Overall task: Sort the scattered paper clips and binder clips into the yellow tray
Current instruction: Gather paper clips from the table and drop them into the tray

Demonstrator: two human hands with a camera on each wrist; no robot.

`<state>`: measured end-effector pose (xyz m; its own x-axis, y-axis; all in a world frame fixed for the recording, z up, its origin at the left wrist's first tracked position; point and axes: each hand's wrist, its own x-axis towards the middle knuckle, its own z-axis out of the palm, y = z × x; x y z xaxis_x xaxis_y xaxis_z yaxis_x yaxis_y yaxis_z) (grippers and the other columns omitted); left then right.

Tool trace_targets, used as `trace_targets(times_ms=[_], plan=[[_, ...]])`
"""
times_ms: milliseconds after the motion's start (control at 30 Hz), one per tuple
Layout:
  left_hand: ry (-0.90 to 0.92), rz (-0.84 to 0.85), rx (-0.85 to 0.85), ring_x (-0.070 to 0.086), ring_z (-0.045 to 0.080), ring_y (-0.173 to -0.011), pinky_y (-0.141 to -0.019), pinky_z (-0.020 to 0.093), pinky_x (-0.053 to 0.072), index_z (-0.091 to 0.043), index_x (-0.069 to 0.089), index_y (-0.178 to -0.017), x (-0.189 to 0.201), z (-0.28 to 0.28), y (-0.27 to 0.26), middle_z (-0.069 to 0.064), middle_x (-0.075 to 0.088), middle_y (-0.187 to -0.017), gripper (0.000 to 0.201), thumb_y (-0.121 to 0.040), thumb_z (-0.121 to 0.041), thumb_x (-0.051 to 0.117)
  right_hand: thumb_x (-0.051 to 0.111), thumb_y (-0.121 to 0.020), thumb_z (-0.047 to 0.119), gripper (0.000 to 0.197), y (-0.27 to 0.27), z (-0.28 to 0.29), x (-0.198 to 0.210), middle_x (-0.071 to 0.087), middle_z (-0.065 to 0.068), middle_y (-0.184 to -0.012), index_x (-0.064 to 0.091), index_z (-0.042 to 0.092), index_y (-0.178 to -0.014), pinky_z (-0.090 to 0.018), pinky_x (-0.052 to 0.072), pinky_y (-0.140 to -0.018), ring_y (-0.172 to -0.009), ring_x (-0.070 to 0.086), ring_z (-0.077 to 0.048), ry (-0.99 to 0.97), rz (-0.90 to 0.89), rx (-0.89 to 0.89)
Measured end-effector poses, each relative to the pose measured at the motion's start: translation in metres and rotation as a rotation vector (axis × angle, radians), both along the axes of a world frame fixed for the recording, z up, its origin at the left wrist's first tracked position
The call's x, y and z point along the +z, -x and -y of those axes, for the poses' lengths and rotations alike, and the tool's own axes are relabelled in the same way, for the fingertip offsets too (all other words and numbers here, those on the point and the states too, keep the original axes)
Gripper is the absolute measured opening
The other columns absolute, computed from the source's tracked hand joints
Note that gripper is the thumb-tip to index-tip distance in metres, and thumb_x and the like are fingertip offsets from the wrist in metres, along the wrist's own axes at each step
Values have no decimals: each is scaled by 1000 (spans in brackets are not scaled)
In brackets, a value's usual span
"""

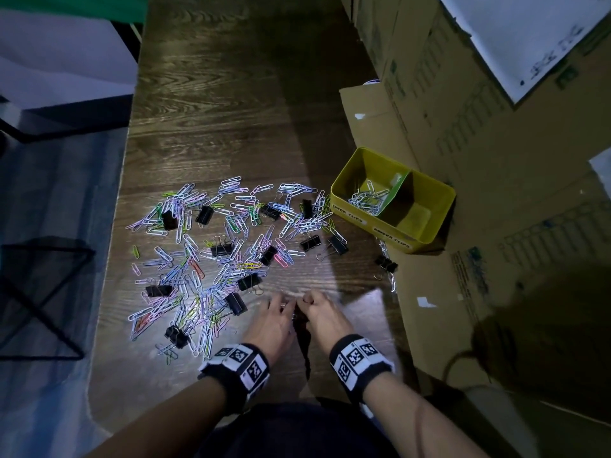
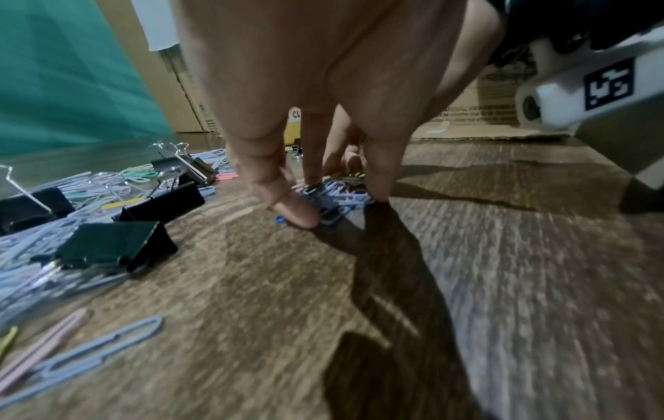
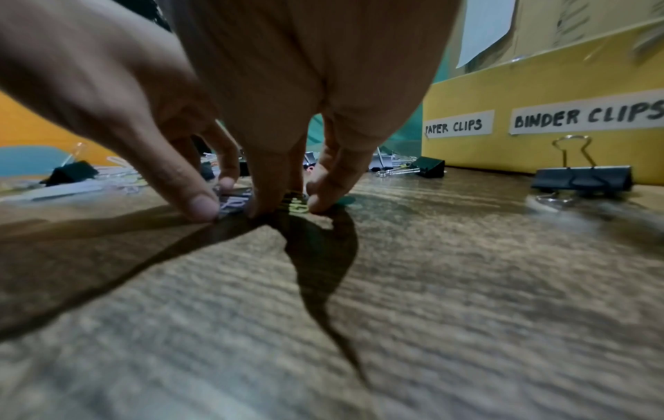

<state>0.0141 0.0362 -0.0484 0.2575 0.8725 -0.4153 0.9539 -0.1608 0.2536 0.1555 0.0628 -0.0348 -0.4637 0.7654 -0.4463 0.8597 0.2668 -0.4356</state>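
Coloured paper clips (image 1: pixel 231 233) and black binder clips (image 1: pixel 220 249) lie scattered over the dark wooden table (image 1: pixel 215 110). The yellow tray (image 1: pixel 439 193) stands to their right, labelled PAPER CLIPS and BINDER CLIPS (image 3: pixel 585 116). Its left compartment holds some paper clips (image 1: pixel 365 200); its right one looks bare. Near the front edge my left hand (image 1: pixel 281 305) and right hand (image 1: pixel 305 300) meet fingertip to fingertip. Between them they pinch a small bunch of blue paper clips (image 2: pixel 345 196) against the table. In the right wrist view my right hand (image 3: pixel 291 207) stands beside my left hand (image 3: pixel 213 196).
Cardboard boxes (image 1: pixel 463 127) wall in the table's right side behind the tray. One binder clip (image 1: pixel 385 263) lies just in front of the tray (image 3: pixel 582 176). A black wire-mesh frame (image 1: pixel 39 292) stands off the table's left edge.
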Motion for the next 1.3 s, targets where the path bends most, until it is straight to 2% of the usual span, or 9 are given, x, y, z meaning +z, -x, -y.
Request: trace_targets(times_ms=[133,300,400,533,767,1133,1200,1267,1300], plan=[[5,71,7,45,34,-109,-96,41,41,-11,45,-133,-3,2,3,12,49,-125,52,-83,-18,58,43,-91,2,35,2,1,6,48,-18,-128,48,1,-125,-40,42,-99,-119,48,-30,55,11,-14],[31,198,-36,60,39,-90,-80,42,51,-9,66,-109,-5,-8,16,14,64,-98,45,-66,-14,78,47,-92,5,22,2,0,4,56,-18,-114,59,1,-109,-45,51,-86,-103,58,-34,58,65,100],[16,234,-42,58,31,-102,-89,35,44,-16,64,-115,1,-16,20,10,64,-108,39,-76,-20,71,46,-92,3,20,2,2,-1,57,-17,-113,60,3,-107,-46,50,-87,-103,58,-33,15,81,122],[54,120,-155,51,27,-114,-96,32,38,-17,52,-128,5,-24,25,7,57,-123,43,-87,-32,58,45,-88,-5,27,4,5,-4,55,-18,-117,54,3,-112,-47,49,-88,-106,57,-33,-27,107,133],[70,4,-305,43,35,-119,-101,41,34,-5,41,-134,3,-23,26,16,46,-129,47,-93,-27,48,38,-88,-11,41,8,8,0,46,-23,-130,40,-3,-128,-40,41,-100,-121,47,-34,-58,133,104],[55,-22,-321,43,30,-123,-105,35,31,-4,34,-137,7,-25,26,17,46,-135,45,-96,-20,44,36,-92,-3,43,4,9,3,42,-21,-134,36,2,-134,-42,39,-102,-120,47,-35,-37,118,131],[35,41,-338,50,26,-117,-101,31,36,-6,45,-131,7,-26,29,14,54,-127,45,-91,-24,55,38,-91,-3,37,3,8,2,46,-19,-130,44,2,-128,-42,41,-99,-117,49,-34,-44,103,137],[-1,74,-381,63,22,-94,-84,24,49,-8,63,-112,9,-27,32,9,67,-104,45,-74,-28,75,40,-91,-4,33,1,8,2,48,-18,-127,49,1,-122,-39,42,-98,-115,50,-32,-46,92,138],[-8,73,-379,64,22,-92,-82,25,49,-8,65,-108,7,-27,34,8,68,-102,42,-74,-30,75,40,-90,-5,34,0,8,1,48,-17,-127,50,1,-121,-38,42,-98,-115,51,-31,-43,83,130]])
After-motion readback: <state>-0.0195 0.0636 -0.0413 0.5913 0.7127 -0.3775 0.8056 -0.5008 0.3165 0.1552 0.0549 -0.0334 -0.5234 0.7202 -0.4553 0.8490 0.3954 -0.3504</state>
